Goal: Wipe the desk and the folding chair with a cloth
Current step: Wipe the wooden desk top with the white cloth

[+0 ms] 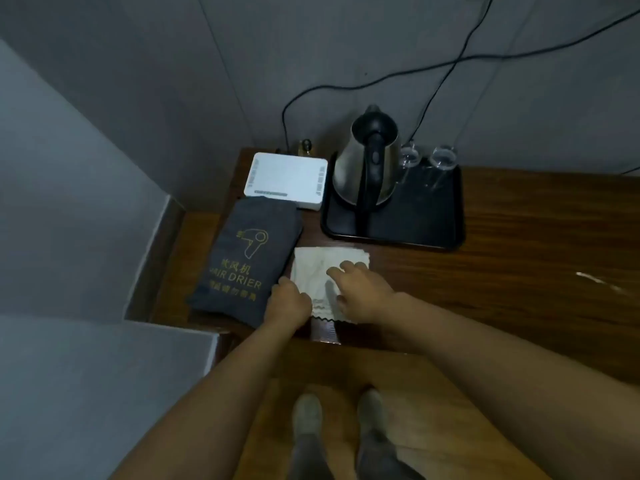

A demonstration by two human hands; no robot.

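- You stand at a dark brown wooden desk [519, 237] set in a dim corner, looking down along both bare forearms.
- A pale cream cloth with a zigzag pinked edge [322, 268] lies flat on the desk near its front edge, folded into a rough rectangle, creased and slightly rumpled.
- The cloth sits just right of a dark grey fabric pouch printed in gold with a hair dryer outline and the words "HAIR DRIER" [242, 258], and just in front of a black rectangular tray [433, 223].
- Your left hand [289, 303] is curled closed at the cloth's lower left corner, fingers tucked under; it appears to pinch the cloth's edge, though the dim light makes the grip hard to confirm.
- Your right hand [360, 292] rests palm down on the cloth's right side, fingers spread and loosely extended, pressing rather than gripping.
- On the tray stand a stainless steel electric kettle with a black handle and lid [369, 161] and two clear drinking glasses [441, 161] near the back right.
- A white flat rectangular router box [285, 180] lies behind the pouch, against the grey wall.
- Black cables [450, 64] run across the wall above.
- Your two feet in light shoes [306, 414] show on the wooden floor below.
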